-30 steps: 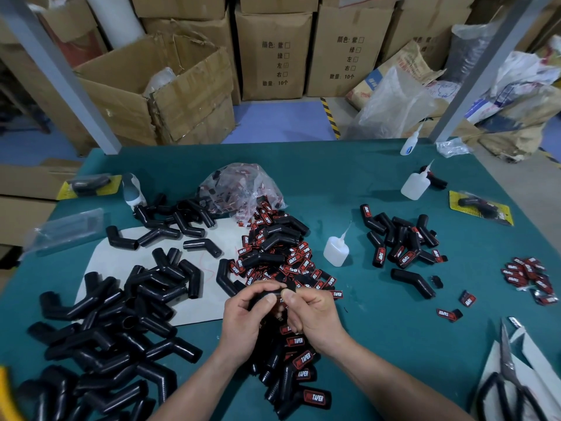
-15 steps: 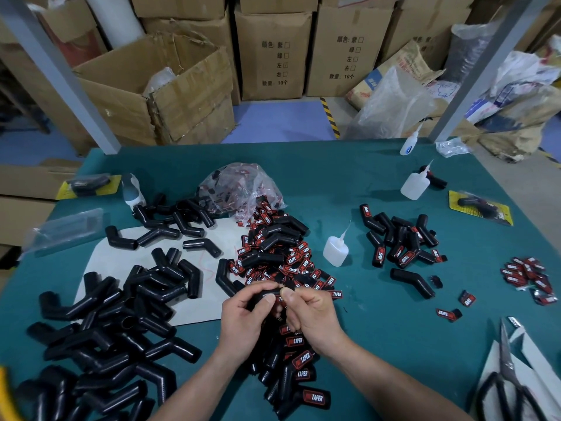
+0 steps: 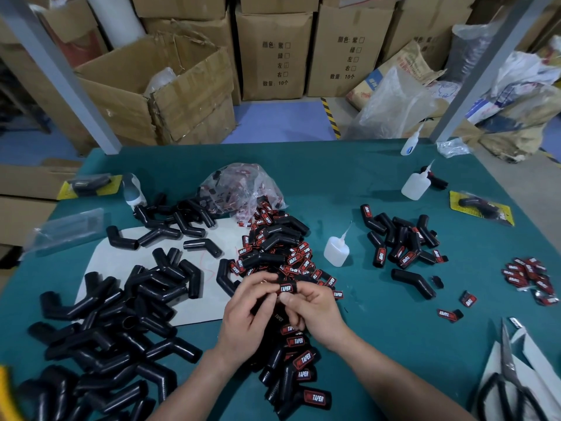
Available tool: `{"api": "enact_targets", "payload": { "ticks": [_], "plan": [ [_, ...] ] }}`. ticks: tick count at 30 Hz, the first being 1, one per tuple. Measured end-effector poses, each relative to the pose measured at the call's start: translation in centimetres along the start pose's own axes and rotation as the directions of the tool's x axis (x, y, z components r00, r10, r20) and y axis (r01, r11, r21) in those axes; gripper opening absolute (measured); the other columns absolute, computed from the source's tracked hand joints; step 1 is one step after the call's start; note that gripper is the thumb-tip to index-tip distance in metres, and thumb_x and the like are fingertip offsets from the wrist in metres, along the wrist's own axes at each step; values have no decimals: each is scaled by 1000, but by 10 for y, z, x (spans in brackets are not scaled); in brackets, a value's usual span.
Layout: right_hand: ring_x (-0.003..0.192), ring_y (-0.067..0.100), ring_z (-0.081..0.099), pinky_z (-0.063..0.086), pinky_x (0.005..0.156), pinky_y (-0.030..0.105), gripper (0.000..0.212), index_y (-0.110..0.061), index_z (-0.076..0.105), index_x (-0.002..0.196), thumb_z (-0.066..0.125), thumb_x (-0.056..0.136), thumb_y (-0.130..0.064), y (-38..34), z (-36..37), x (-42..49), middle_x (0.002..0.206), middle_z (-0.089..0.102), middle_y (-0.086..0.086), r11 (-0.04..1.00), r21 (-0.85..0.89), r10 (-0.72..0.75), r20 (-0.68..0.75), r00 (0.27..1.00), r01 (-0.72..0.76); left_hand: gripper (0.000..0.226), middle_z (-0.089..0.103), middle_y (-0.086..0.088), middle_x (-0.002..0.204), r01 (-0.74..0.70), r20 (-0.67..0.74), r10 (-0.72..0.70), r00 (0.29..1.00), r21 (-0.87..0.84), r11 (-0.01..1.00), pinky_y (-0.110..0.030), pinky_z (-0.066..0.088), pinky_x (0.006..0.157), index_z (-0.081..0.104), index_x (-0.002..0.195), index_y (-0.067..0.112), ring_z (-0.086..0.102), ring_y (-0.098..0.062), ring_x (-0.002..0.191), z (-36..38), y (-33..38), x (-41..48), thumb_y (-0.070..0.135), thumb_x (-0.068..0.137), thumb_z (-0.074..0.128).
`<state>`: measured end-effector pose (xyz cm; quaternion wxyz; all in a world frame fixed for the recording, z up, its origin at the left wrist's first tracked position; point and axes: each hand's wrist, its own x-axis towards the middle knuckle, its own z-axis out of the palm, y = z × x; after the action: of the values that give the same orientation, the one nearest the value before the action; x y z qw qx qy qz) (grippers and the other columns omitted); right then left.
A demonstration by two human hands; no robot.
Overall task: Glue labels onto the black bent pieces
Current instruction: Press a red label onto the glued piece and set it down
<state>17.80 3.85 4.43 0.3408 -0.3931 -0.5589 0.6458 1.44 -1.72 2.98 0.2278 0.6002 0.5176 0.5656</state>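
The left hand (image 3: 246,317) is gripping a black bent piece (image 3: 274,314) just above the green table (image 3: 364,183), fingers curled round it. The right hand (image 3: 314,314) is pinching a red-and-black label (image 3: 286,288) against the piece's upper end between thumb and forefinger. Both hands are working close together over a heap of loose labels (image 3: 291,256), with a glue bottle (image 3: 334,252) standing just beyond on the right, bare pieces (image 3: 121,329) lying piled on the left and labelled pieces (image 3: 400,241) lying farther right.
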Motion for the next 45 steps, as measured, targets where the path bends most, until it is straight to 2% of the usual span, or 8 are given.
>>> {"api": "enact_targets", "payload": {
  "ticks": [5, 17, 22, 28, 31, 36, 41, 45],
  "plan": [
    [38, 19, 45, 37, 42, 23, 47, -11, 60, 60, 62, 93, -45, 0, 1, 2, 52, 54, 10, 998, 54, 27, -26, 999, -26, 21, 67, 8, 128, -77, 18, 76, 997, 52, 996, -27, 50, 102, 72, 120, 26, 68, -20, 116, -3, -6, 2, 20, 100, 66],
    [48, 18, 22, 20, 47, 38, 46, -16, 43, 53, 69, 86, -33, -1, 10, -2, 52, 29, 6, 985, 160, 78, -121, 990, -58, 20, 72, 1, 121, -134, -29, 135, 990, 51, 990, -34, 57, 96, 74, 114, 14, 72, -22, 109, 3, -12, -2, 12, 94, 73],
    [48, 18, 20, 19, 46, 36, 47, -17, 40, 52, 69, 84, -36, -3, 12, -2, 51, 26, 4, 982, 174, 87, -110, 990, -67, 19, 74, -1, 116, -120, -43, 121, 992, 31, 992, -33, 57, 95, 75, 111, 13, 72, -21, 106, 5, -11, -1, 10, 92, 73],
    [44, 17, 48, 39, 49, 22, 45, -17, 64, 65, 52, 96, -47, -9, -4, 2, 58, 60, -2, 999, -14, 36, 71, 997, -35, 18, 74, 6, 114, -65, -108, 61, 992, -31, 997, -30, 56, 94, 74, 107, 17, 72, -20, 103, 2, -13, 0, 12, 90, 73],
    [41, 18, 52, 43, 49, 24, 28, -19, 73, 79, 61, 91, -41, -8, -9, 6, 65, 69, 8, 1000, -17, 9, 21, 1000, -9, 18, 73, 10, 113, -21, -123, 16, 992, -47, 999, -30, 55, 94, 74, 107, 21, 72, -20, 103, 2, -14, -1, 16, 90, 73],
    [38, 12, 42, 38, 43, 22, 14, -15, 75, 83, 72, 85, -28, -2, -5, 6, 47, 52, 1, 999, -38, -29, -75, 997, 26, 19, 73, 11, 113, 6, -117, -14, 993, -74, 997, -28, 55, 94, 74, 108, 22, 72, -18, 104, 2, -15, -1, 16, 90, 73],
    [33, 9, 36, 34, 39, 19, 14, -2, 67, 79, 65, 93, 4, 0, 0, 3, 42, 46, 0, 995, 92, -16, -111, 994, 26, 22, 73, 14, 113, 25, -97, -35, 995, -103, 994, -31, 58, 90, 75, 108, 31, 72, -17, 102, 4, -12, -1, 19, 90, 73],
    [35, 10, 36, 34, 40, 20, 14, 2, 68, 82, 70, 90, -9, 0, 0, 2, 43, 45, 2, 994, 109, -11, -84, 996, 20, 23, 73, 13, 113, -2, -113, -9, 994, -97, 995, -32, 58, 91, 74, 109, 29, 72, -18, 103, 3, -13, 0, 17, 90, 73]
  ]
}}
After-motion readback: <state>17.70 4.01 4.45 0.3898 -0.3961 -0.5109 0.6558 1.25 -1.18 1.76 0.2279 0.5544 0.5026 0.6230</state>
